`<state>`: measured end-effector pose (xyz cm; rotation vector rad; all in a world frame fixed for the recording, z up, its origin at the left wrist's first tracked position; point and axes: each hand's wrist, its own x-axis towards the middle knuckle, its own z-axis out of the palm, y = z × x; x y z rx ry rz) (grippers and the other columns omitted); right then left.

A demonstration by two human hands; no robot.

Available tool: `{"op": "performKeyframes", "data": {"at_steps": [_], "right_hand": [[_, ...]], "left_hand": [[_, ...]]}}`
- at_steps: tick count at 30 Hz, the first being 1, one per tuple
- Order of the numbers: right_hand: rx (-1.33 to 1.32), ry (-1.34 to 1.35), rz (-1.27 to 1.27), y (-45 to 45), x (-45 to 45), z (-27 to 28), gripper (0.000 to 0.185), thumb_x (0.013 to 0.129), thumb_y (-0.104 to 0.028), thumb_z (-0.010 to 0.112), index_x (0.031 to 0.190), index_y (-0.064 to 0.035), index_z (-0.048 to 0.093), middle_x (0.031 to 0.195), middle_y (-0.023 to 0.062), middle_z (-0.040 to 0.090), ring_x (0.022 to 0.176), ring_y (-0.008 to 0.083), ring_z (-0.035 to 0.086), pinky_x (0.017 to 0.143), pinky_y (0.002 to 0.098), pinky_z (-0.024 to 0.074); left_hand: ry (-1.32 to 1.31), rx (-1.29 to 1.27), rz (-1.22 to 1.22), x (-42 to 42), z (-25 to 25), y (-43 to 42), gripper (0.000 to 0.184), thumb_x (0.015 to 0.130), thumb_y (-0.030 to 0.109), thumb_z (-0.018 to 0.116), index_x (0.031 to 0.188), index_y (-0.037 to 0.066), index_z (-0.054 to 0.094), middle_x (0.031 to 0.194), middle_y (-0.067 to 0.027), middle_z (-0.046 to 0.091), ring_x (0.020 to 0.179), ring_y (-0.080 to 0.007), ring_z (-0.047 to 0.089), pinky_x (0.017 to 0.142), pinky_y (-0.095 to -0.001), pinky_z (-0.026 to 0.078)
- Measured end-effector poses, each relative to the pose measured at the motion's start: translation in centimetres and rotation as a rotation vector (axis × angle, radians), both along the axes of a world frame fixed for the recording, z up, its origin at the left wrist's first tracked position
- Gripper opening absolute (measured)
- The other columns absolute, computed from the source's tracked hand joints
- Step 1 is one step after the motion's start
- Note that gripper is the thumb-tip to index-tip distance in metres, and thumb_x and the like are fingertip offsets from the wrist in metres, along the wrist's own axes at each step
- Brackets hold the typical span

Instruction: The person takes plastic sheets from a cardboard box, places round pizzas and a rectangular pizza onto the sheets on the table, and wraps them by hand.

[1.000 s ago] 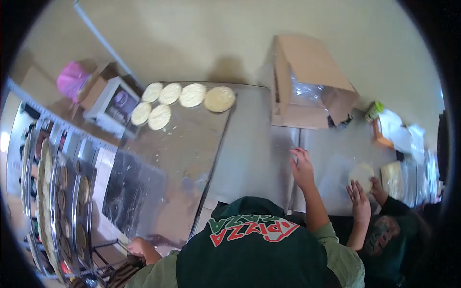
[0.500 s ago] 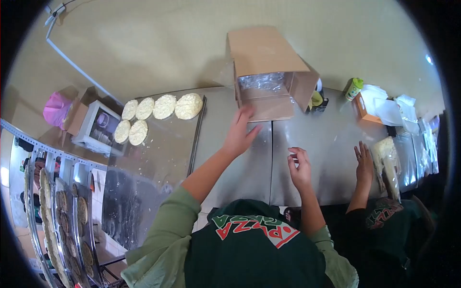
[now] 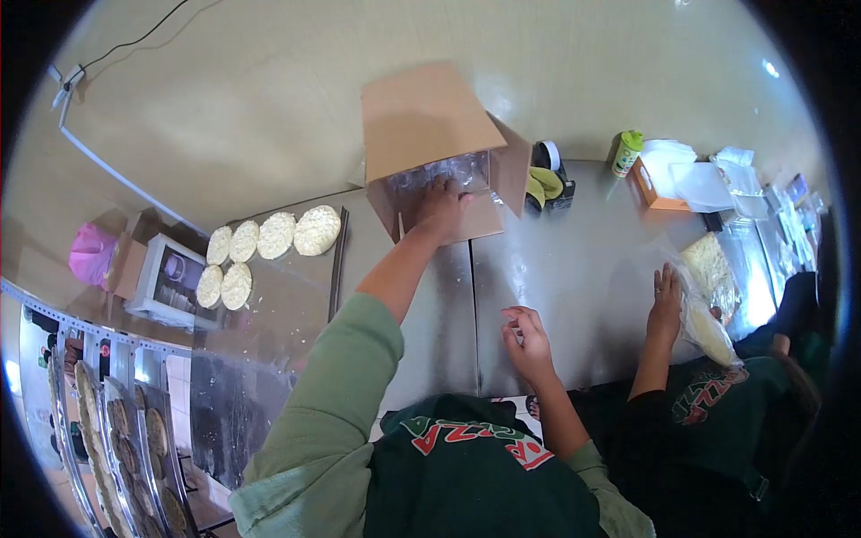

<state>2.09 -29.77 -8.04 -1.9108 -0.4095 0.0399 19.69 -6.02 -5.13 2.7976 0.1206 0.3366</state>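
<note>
The left hand (image 3: 441, 211), fingers open, reaches into the cardboard box (image 3: 435, 125) at the bench's (image 3: 574, 269) back edge, towards clear plastic (image 3: 462, 169); the right hand (image 3: 529, 345), fingers loosely curled and open, lies nearer the front edge.

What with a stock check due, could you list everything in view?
Cardboard box: one, brown, against the wall
Clear plastic: some, transparent, inside the box
Dough-like rounds: six, pale, table's left part
Table: seamed surface, metallic grey, centre
Pink bundle: one, pink, far left
Framed case: one, white, beside the bundle
Rack: one, silvery, lower left, loaded
Cup: one, green, back right
Tray: one, orange, by the cup, holding white sheets
Co-worker's hand: one clearly seen, at right
Sleeves: two, green, on the person's arms
Left hand: one, bare, in the box
Right hand: one, bare, above the table
</note>
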Motion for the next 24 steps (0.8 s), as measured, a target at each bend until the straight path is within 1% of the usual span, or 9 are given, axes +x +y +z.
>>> {"op": "performKeyframes", "data": {"at_steps": [2,5,8,11,14,17,20,23,24], "right_hand": [[0.010,0.033,-0.002,-0.2,0.1,-0.1,0.027,0.079,-0.002,0.057,0.105,-0.0042,0.054,0.106,0.0125,0.051,0.082,0.0214,0.057,0.075,0.0290,0.0471],[0.038,0.107,0.023,-0.1,0.5,0.3,0.027,0.079,-0.003,0.057,0.106,-0.0036,0.054,0.106,0.0117,0.051,0.081,0.0196,0.057,0.073,0.0278,0.0470],[0.157,0.167,0.018,1.2,1.3,0.6,0.029,0.081,-0.005,0.057,0.110,-0.0040,0.052,0.108,0.0101,0.052,0.082,0.0167,0.056,0.070,0.0272,0.0476],[0.355,0.235,0.010,3.6,2.5,0.9,0.042,0.083,-0.012,0.058,0.122,-0.0069,0.043,0.108,0.0093,0.051,0.080,0.0134,0.056,0.066,0.0262,0.0479],[0.709,0.589,0.061,7.6,4.6,7.1,0.063,0.084,-0.022,0.060,0.134,-0.0049,0.027,0.110,0.0127,0.051,0.078,0.0136,0.056,0.065,0.0257,0.0491],[0.729,0.636,-0.016,11.6,8.7,8.1,0.056,0.084,-0.021,0.059,0.131,-0.0056,0.034,0.111,0.0127,0.051,0.078,0.0163,0.058,0.063,0.0292,0.0493],[0.241,-0.137,-0.164,15.1,9.9,7.0,0.048,0.081,-0.017,0.060,0.126,-0.0097,0.043,0.105,0.0124,0.052,0.081,0.0225,0.059,0.063,0.0336,0.0485],[-0.176,-0.563,-0.219,16.2,6.4,8.1,0.040,0.078,-0.013,0.060,0.116,-0.0125,0.052,0.098,0.0121,0.052,0.080,0.0278,0.057,0.063,0.0365,0.0471],[-0.293,-0.660,-0.237,16.6,5.8,7.3,0.036,0.077,-0.012,0.059,0.112,-0.0139,0.054,0.093,0.0128,0.050,0.085,0.0301,0.054,0.071,0.0387,0.0456]], "left_hand": [[0.070,-0.045,-0.002,-1.4,1.7,-0.2,0.039,0.086,0.024,0.050,0.118,0.001,0.045,0.120,-0.0179,0.047,0.112,-0.0376,0.043,0.095,-0.0413,0.036],[-0.211,0.142,-0.154,-4.4,2.2,0.3,0.030,0.087,0.021,0.051,0.109,0.001,0.047,0.104,-0.0163,0.054,0.095,-0.0349,0.052,0.083,-0.0402,0.043],[-0.474,-0.205,-0.106,-8.8,3.7,0.3,0.018,0.086,0.014,0.054,0.097,0.002,0.050,0.089,-0.0100,0.055,0.078,-0.0251,0.055,0.069,-0.0348,0.046],[-0.476,-0.751,-0.029,-10.6,3.2,2.0,0.013,0.083,0.009,0.058,0.093,0.002,0.053,0.084,-0.0058,0.053,0.073,-0.0155,0.053,0.065,-0.0290,0.044],[-0.297,-0.879,-0.085,-11.5,5.2,2.5,0.021,0.081,0.008,0.061,0.100,0.002,0.052,0.084,-0.0039,0.051,0.075,-0.0103,0.050,0.065,-0.0257,0.042],[-0.240,-0.738,-0.383,-11.6,2.9,4.0,0.034,0.080,0.011,0.063,0.109,0.001,0.049,0.087,-0.0057,0.053,0.075,-0.0115,0.050,0.066,-0.0256,0.042],[-0.285,-0.678,-0.241,-14.3,5.4,4.2,0.036,0.080,0.014,0.063,0.111,0.001,0.050,0.090,-0.0066,0.054,0.076,-0.0125,0.052,0.068,-0.0251,0.042],[-0.527,-0.688,-0.135,-14.1,7.2,3.9,0.034,0.081,0.022,0.061,0.102,-0.002,0.051,0.084,-0.0133,0.057,0.074,-0.0228,0.056,0.069,-0.0330,0.047],[-0.441,-0.793,-0.128,-13.3,7.0,4.4,0.033,0.082,0.022,0.060,0.102,-0.002,0.051,0.084,-0.0128,0.057,0.073,-0.0218,0.057,0.068,-0.0322,0.047]]}}
